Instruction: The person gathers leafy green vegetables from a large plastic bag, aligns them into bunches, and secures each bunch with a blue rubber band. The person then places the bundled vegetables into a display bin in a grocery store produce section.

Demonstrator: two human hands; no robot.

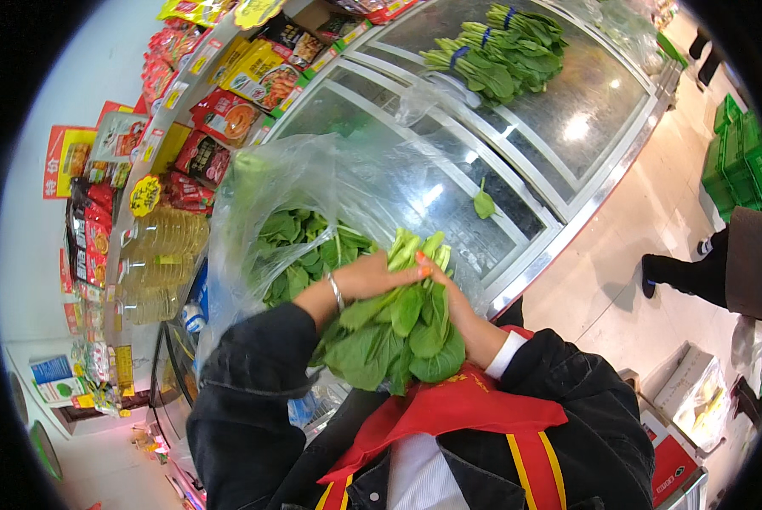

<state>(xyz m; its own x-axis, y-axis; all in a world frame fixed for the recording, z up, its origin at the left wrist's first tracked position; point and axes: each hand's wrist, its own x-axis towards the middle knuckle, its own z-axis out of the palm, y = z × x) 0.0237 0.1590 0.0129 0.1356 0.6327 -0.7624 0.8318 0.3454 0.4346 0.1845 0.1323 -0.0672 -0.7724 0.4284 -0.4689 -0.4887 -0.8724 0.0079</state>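
Close to my chest, both hands are around a loose bunch of leafy greens, its pale stalks pointing away from me and its leaves towards my red apron. My left hand, with a silver bracelet at the wrist, lies across the stalks from the left. From the right, my right hand cups the bunch. Past my left wrist, a large clear plastic bag lies open with more loose greens in it. Several bunches bound with blue ties rest farther off on a glass-topped freezer.
One loose leaf lies on the freezer's sliding glass. Shelves on the left carry packaged food and bottles of yellow oil. Across the tiled aisle stand green crates and a person.
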